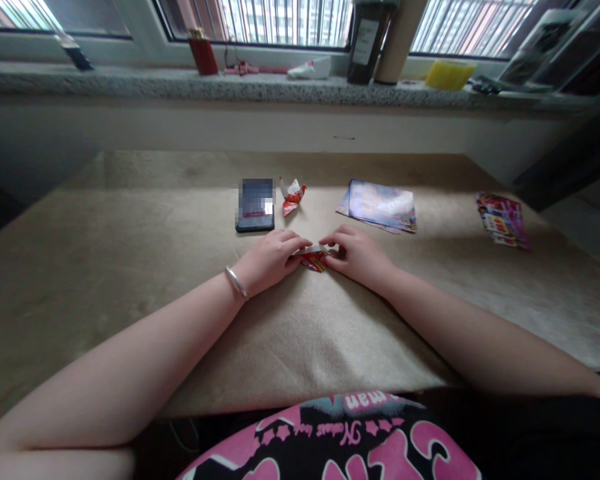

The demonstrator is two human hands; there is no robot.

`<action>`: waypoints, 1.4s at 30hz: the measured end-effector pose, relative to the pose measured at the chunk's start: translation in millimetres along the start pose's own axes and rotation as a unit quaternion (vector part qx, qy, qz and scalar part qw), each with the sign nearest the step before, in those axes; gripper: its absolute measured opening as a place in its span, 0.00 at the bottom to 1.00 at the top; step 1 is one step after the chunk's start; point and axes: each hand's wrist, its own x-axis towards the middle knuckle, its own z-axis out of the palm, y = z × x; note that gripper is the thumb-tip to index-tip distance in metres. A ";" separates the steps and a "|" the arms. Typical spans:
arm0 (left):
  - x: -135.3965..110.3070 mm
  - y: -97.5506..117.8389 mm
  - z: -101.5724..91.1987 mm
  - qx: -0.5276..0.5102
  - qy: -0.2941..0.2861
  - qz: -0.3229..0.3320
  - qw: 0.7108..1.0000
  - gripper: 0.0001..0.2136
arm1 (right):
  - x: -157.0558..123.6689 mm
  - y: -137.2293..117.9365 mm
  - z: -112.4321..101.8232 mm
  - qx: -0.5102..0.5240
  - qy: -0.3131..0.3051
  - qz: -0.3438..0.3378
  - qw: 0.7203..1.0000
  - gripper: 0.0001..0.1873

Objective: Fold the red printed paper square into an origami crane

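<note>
A small piece of folded paper (315, 261), red with a white edge, lies between my hands at the middle of the table. My left hand (274, 257), a silver bangle on its wrist, pinches the left end of the paper. On the other side, my right hand (357, 255) grips the right end between thumb and fingers. Just beyond my left hand stands a folded red and white paper figure (293, 197), pointed like a bird. Beside it is a phone (255, 205) with a blurred screen.
Shiny printed sheets (383, 205) lie stacked beyond my right hand. Farther right is a fanned pile of colourful cards or wrappers (503, 221). The windowsill (260, 87) holds a red lighter-like object (203, 52), a dark container (367, 43) and a yellow sponge-like block (449, 75).
</note>
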 end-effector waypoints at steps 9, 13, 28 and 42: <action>0.4 -1.7 0.5 -0.012 -0.007 -0.002 1.000 0.06 | -1.2 -4.4 0.7 0.045 -0.010 -0.002 0.999 0.05; 0.3 -1.0 -1.4 0.000 -0.005 0.004 1.000 0.05 | -1.1 -4.2 0.2 0.009 -0.018 -0.043 0.999 0.05; 1.6 4.6 -7.5 0.098 -0.045 -0.004 0.994 0.08 | 2.5 -14.7 -4.4 -0.111 -0.060 -0.001 0.992 0.05; -3.6 0.9 -23.0 0.248 -0.087 0.068 0.962 0.07 | -4.0 -6.4 -15.7 -0.144 -0.082 0.003 0.986 0.05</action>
